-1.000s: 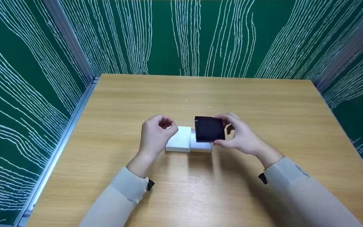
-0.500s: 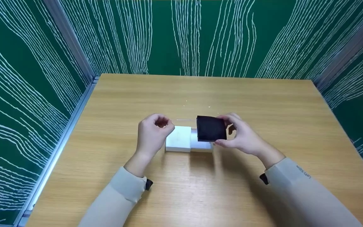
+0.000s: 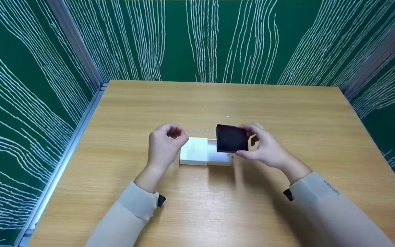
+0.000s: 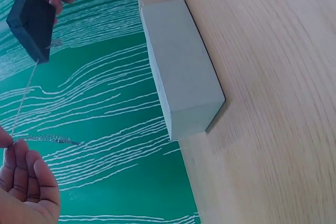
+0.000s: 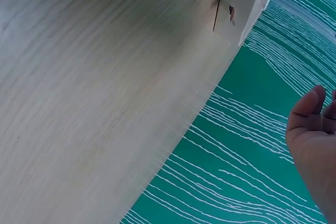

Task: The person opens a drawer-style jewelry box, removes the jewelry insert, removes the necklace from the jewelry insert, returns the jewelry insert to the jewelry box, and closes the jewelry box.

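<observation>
My left hand (image 3: pixel 165 145) pinches the end of a thin silver chain (image 4: pixel 25 95) between thumb and fingertips. In the head view the chain runs level to a square black pad (image 3: pixel 232 138), like a jewellery box insert; a loose length (image 4: pixel 50 138) extends from the fingertips in the left wrist view. My right hand (image 3: pixel 264 145) grips the pad by its right edge, thumb at the near corner. Below both hands a white box (image 3: pixel 193 151) lies on the table, its inner tray (image 3: pixel 218 156) slid partly out to the right. How the chain joins the pad is hidden.
The wooden table (image 3: pixel 197 206) carries the box near its middle. Several tiny bright specks (image 3: pixel 227 116) lie beyond it. Green walls (image 3: pixel 175 41) with white wavy lines close in the back and sides. A small torn hole (image 5: pixel 231 13) marks the box's end.
My left hand has shifted slightly left and the black pad slightly right, with the gap between them widening. The chain now shows as a straight line between them. The box has stayed put.
</observation>
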A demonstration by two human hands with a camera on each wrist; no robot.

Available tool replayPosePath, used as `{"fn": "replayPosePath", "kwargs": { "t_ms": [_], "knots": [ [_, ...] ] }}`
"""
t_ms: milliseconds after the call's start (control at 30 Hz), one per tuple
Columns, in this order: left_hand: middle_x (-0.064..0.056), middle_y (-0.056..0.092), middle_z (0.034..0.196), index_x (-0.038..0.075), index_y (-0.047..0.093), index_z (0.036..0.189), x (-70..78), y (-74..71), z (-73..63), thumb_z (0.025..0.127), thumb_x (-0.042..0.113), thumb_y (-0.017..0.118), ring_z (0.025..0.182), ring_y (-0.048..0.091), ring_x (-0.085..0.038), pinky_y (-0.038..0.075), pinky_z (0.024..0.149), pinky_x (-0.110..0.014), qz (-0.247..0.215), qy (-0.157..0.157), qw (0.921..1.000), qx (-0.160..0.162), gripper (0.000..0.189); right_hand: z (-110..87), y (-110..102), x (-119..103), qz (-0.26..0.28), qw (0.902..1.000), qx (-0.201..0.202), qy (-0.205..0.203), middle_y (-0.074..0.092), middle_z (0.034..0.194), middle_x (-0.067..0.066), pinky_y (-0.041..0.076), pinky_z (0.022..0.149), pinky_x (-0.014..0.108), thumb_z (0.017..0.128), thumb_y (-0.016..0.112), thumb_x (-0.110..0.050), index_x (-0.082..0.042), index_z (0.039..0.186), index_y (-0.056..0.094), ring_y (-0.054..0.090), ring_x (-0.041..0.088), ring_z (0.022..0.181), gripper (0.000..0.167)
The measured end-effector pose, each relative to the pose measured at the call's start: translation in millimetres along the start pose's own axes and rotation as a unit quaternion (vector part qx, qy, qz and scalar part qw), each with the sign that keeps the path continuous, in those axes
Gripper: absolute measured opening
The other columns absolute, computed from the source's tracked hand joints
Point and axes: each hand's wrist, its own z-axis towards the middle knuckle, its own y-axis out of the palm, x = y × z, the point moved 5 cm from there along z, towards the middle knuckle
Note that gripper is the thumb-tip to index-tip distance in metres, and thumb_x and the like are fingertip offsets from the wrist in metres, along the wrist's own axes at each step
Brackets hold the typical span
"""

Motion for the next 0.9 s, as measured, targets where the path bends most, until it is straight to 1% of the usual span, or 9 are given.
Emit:
{"fn": "replayPosePath", "kwargs": {
  "t_ms": [33, 267, 500, 733, 900],
  "knots": [
    [-0.01, 0.081, 0.095, 0.003, 0.081, 0.098, -0.1, -0.2, 0.2, 0.094, 0.005, 0.078, 0.087, 0.071, -0.019, 0.06, 0.075, -0.02, -0.001, -0.001, 1.0, 0.0, 0.005, -0.1, -0.2, 0.4, -0.002, 1.0, 0.0, 0.002, 0.064, 0.134, 0.012, 0.049, 0.1, 0.037, 0.087, 0.097, -0.019, -0.003, 0.151, 0.063, 0.054, 0.024, 0.118, 0.075],
    [-0.011, 0.081, 0.093, 0.004, 0.081, 0.095, 0.8, -1.3, 2.0, 0.094, 0.004, 0.075, 0.084, 0.071, -0.02, 0.059, 0.075, -0.021, 0.002, 0.021, 0.9998, 0.006, 0.006, -0.6, -1.8, 0.8, 0.005, 1.0, 0.007, 0.001, 0.064, 0.129, 0.011, 0.048, 0.095, 0.029, 0.087, 0.097, -0.016, -0.002, 0.149, 0.064, 0.053, 0.022, 0.116, 0.072],
    [-0.011, 0.081, 0.093, 0.003, 0.081, 0.096, 1.4, -3.0, 2.3, 0.094, 0.003, 0.076, 0.084, 0.071, -0.02, 0.059, 0.074, -0.021, 0.003, 0.02, 0.9998, 0.005, 0.006, -0.4, -2.7, 3.0, 0.002, 0.9999, 0.009, 0.007, 0.064, 0.131, 0.011, 0.051, 0.098, 0.039, 0.086, 0.097, -0.016, -0.002, 0.15, 0.064, 0.054, 0.022, 0.117, 0.073],
    [-0.011, 0.081, 0.092, 0.004, 0.081, 0.095, 3.3, -3.8, 3.2, 0.094, 0.003, 0.075, 0.083, 0.07, -0.019, 0.058, 0.074, -0.021, 0.002, 0.022, 0.9997, 0.01, 0.006, -0.6, -2.9, 2.2, 0.0, 1.0, 0.008, 0.006, 0.064, 0.13, 0.011, 0.05, 0.098, 0.035, 0.086, 0.097, -0.017, -0.002, 0.15, 0.064, 0.054, 0.022, 0.117, 0.074],
    [-0.011, 0.081, 0.094, 0.003, 0.081, 0.096, 3.0, -3.3, 3.2, 0.094, 0.004, 0.076, 0.084, 0.07, -0.019, 0.059, 0.075, -0.021, -0.001, 0.02, 0.9998, 0.009, 0.005, -1.4, -2.6, 3.2, 0.0, 0.9999, 0.007, 0.007, 0.064, 0.13, 0.012, 0.051, 0.098, 0.037, 0.086, 0.097, -0.017, -0.002, 0.15, 0.064, 0.054, 0.023, 0.117, 0.074]
  ]
}}
